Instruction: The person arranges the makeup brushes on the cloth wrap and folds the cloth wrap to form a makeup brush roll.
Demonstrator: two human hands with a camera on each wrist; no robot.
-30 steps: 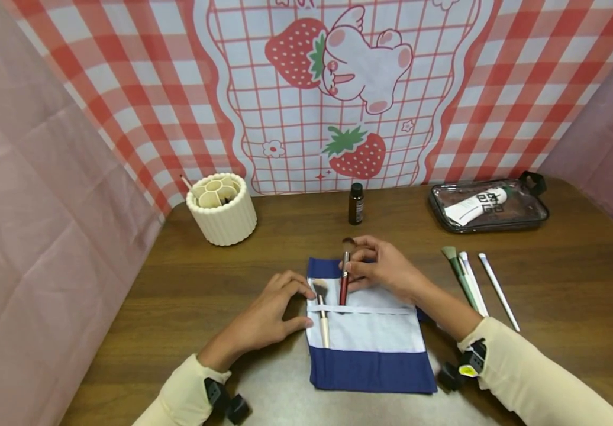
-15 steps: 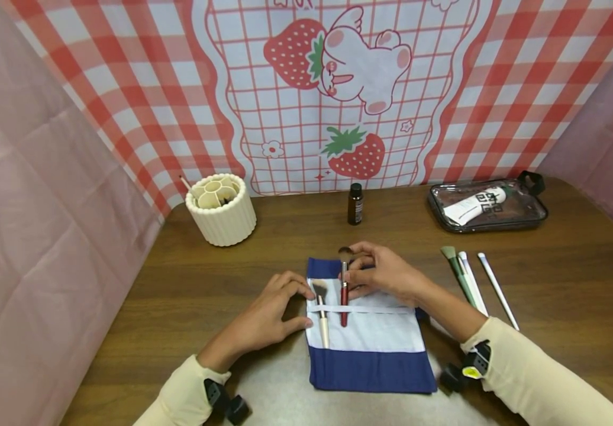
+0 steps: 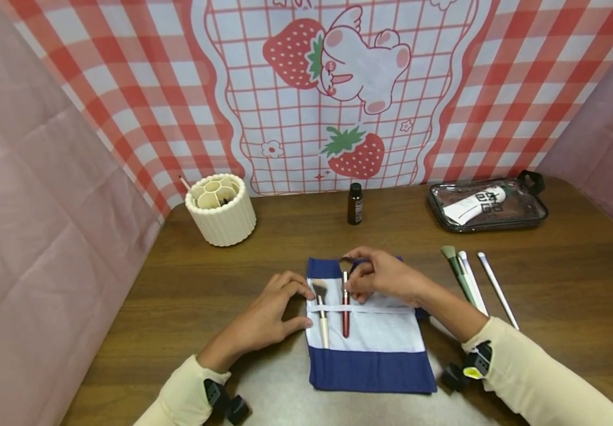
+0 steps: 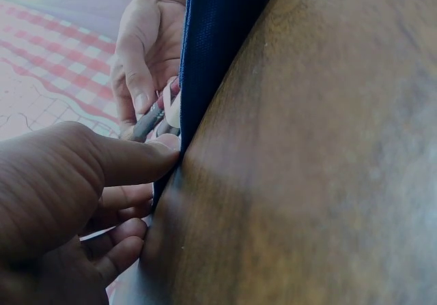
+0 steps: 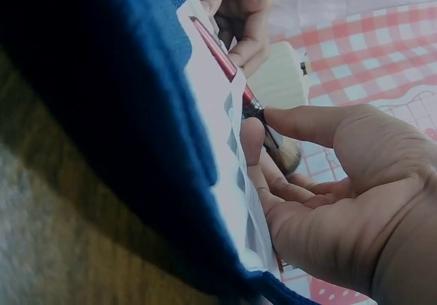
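Observation:
A blue and white fabric brush roll (image 3: 373,373) lies unfolded on the table, with a white elastic strap (image 3: 383,310) across it. My right hand (image 3: 386,277) pinches a red-handled makeup brush (image 3: 346,322) near its metal collar, as the right wrist view confirms; its handle (image 5: 217,51) passes under the strap. To its left, a pale-handled makeup brush (image 3: 324,329) lies under the same strap. My left hand (image 3: 268,310) rests at the roll's left edge, thumb and fingertips touching it. In the left wrist view, the thumb (image 4: 136,160) meets the blue fabric.
Right of the roll lie a green brush (image 3: 461,275) and slim white brushes (image 3: 498,290). Farther back stand a cream ribbed holder (image 3: 223,222), a dark bottle (image 3: 355,207) and a clear pouch (image 3: 519,216) with a white tube inside. A checked cloth (image 3: 168,65) hangs behind.
The red-handled brush has slid toward me, its handle now reaching well past the strap. My right hand moved slightly down with it. The left hand has stayed put.

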